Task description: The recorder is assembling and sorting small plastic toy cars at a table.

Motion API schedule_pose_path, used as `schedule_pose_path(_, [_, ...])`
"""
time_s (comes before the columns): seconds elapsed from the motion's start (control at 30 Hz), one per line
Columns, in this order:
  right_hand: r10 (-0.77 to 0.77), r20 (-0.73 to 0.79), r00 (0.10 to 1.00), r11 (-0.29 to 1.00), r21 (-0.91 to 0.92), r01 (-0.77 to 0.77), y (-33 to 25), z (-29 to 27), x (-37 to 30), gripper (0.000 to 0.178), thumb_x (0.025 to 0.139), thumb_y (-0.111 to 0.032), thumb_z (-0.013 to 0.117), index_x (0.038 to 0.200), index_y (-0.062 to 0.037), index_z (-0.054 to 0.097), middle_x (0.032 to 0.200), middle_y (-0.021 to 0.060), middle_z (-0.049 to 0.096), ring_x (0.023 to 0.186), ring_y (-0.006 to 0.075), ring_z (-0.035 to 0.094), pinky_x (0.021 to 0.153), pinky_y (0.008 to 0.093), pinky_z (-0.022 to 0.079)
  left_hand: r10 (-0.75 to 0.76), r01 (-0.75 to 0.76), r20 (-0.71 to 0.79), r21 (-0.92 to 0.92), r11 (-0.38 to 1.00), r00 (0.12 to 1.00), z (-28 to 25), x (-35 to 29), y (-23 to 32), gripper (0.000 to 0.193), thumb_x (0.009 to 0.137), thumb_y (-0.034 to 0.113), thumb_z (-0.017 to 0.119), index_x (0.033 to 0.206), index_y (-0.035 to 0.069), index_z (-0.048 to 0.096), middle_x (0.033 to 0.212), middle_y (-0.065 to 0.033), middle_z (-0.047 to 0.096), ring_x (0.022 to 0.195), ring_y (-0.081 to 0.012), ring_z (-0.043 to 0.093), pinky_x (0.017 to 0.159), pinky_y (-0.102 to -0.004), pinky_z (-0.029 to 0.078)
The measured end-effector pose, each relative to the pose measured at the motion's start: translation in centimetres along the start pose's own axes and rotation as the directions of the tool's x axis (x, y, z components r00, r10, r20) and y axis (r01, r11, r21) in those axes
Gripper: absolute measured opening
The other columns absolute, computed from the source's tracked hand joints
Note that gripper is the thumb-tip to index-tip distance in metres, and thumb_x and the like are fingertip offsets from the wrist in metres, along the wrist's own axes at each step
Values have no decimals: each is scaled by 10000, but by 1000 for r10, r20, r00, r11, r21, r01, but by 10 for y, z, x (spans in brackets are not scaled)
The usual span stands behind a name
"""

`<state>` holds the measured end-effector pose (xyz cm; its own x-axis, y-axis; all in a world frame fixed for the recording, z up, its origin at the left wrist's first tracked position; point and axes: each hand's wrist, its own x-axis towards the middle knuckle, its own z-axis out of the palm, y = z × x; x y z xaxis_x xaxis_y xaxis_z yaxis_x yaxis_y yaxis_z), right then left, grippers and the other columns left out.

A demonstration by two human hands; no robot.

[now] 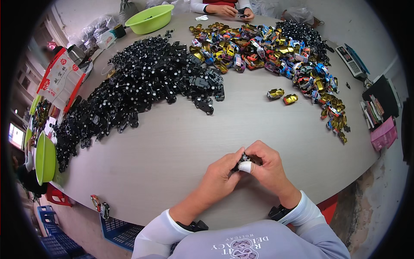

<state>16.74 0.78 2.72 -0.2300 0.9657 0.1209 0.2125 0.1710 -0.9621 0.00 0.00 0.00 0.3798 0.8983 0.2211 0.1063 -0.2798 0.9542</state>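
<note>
You have a small black part (244,157) up betw. your two hands, above the near side of the table (172,151), in front of your chest. Your left hand (221,172) pinches it from the left w/ thumb and fingers; your right hand (271,163) grips it from the right, w/ a white cover (246,166) on the thumb. Your fingers hide most of the part, so its exact shape I cannot tell.

Farther out, a gold toy car (275,93) stands just beside a second gold car (290,99), both apart from the big pile of coloured toy cars (254,47). On the left side lies a wide heap of black car bases (146,77), w/ a green basin (151,20) behind it. Another green basin (45,159) is at the left table edge, near a red-and-white box (62,80).

Across the table, a co-worker's hands (224,11) are near the far edge. Rt. side: a pink bag (384,134) next to some books (373,110).
</note>
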Motion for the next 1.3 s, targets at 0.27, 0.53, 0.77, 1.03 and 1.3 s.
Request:
schedule_pose_path(0.27, [-72,21,997,987,143,68,-6,-5,0,219,656,43,596,864,-15,561,922,46,526,708,92,510,580,222,420,-247,265,109,-569,779,963,-8,5,9,497,764,48,672,1224,0,489,953,-79,596,804,-157,600,681,-276,502])
schedule_pose_path(0.53, [-167,173,971,978,155,141,-12,-13,-3,183,779,15,561,950,-19,506,907,40,517,718,85,508,563,218,421,-503,628,397,-624,466,768,-21,5,12,299,739,83,697,1010,1,599,746,-24,604,598,-63,544,513,-187,416])
schedule_pose_path(0.77, [78,297,952,917,354,-185,-8,-24,-5,87,834,-21,513,918,-29,494,820,43,530,584,90,526,484,207,385,-508,602,360,-649,466,782,-22,5,15,247,702,22,672,943,-3,624,729,-14,589,590,-61,527,519,-181,405])
schedule_pose_path(1.03, [106,380,919,994,-9,-111,-2,-20,-6,128,784,50,504,889,-20,527,712,39,534,603,106,492,535,264,407,-490,583,324,-544,604,809,-17,4,12,198,703,10,650,901,-7,639,707,-10,576,565,-60,497,487,-189,375])
schedule_pose_path(1.3, [-25,211,977,963,-257,80,9,-4,-13,164,765,65,488,900,-19,528,703,92,541,561,160,491,516,291,393,-529,564,199,-368,739,825,-10,2,10,91,715,52,620,789,-1,612,588,15,521,512,-38,439,452,-196,324])
